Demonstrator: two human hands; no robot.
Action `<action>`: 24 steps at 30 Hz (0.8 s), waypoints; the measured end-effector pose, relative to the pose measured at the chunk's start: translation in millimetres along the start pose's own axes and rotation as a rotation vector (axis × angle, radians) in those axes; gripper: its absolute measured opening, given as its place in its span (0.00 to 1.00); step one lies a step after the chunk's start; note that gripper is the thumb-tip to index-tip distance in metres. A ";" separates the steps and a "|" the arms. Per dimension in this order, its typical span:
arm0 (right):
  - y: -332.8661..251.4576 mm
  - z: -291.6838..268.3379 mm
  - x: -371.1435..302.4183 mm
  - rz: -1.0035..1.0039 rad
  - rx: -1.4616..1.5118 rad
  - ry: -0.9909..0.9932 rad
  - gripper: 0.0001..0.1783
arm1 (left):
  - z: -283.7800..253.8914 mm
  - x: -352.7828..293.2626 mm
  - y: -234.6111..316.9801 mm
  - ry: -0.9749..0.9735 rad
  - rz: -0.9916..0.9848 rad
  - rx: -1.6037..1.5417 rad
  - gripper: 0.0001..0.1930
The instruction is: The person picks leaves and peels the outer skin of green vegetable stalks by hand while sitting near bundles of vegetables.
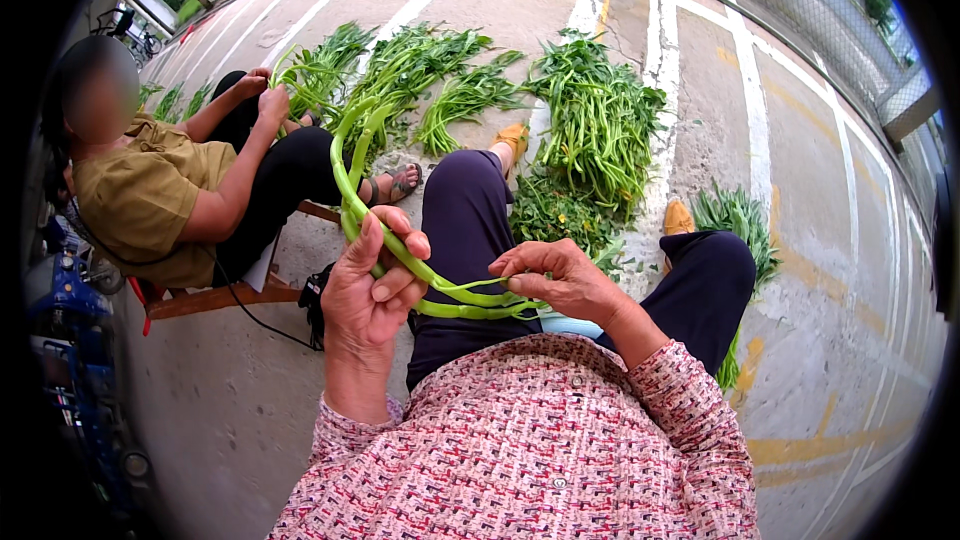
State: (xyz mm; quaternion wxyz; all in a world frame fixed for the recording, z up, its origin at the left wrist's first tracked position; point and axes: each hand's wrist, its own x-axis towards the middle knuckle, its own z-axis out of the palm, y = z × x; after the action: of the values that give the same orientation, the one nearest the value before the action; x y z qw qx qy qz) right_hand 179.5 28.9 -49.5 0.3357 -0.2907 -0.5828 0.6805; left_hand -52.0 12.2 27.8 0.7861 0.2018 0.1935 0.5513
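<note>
Long, thick pale-green vegetable stems (349, 185), which look like water spinach, curve up in a loop in front of my lap. My left hand (372, 275) is closed round them, thumb up, with the stems running between its fingers. Their lower ends stretch across to my right hand (570, 285). That hand pinches a thin green shoot (485, 284) between thumb and forefinger, beside the cut-looking ends of the thicker stems. Beyond my knees a big bundle of leafy greens (600, 120) lies on the ground, with a heap of loose leaves (562, 215) nearer my feet.
At the left a person (165, 180) sits on a low wooden seat (220, 302), holding similar stems. More greens (410, 70) lie ahead on the white-striped pavement (690, 150). Another bunch (735, 225) is by my right foot. A blue vehicle (70, 340) stands at the left edge.
</note>
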 end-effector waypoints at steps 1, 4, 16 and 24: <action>-8.2 -3.4 -5.0 0.124 -0.012 0.010 0.08 | -0.9 -0.8 0.7 0.028 0.022 0.018 0.14; -15.1 -10.6 -20.4 0.126 0.226 0.056 0.08 | 0.2 0.6 -1.1 0.098 0.082 0.072 0.14; -24.8 -25.5 -68.6 0.238 0.274 0.220 0.11 | -4.5 9.2 -11.0 0.306 0.132 0.124 0.09; -39.2 -27.5 -71.9 0.219 0.120 0.355 0.11 | -5.4 14.1 -11.8 0.326 0.153 0.110 0.10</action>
State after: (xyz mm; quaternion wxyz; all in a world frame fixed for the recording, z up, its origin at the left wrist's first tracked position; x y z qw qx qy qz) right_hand 249.3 -8.1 -14.7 0.3738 -0.4470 -0.4381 0.6845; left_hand -41.0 22.4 15.8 0.6880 0.1665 0.3322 0.6233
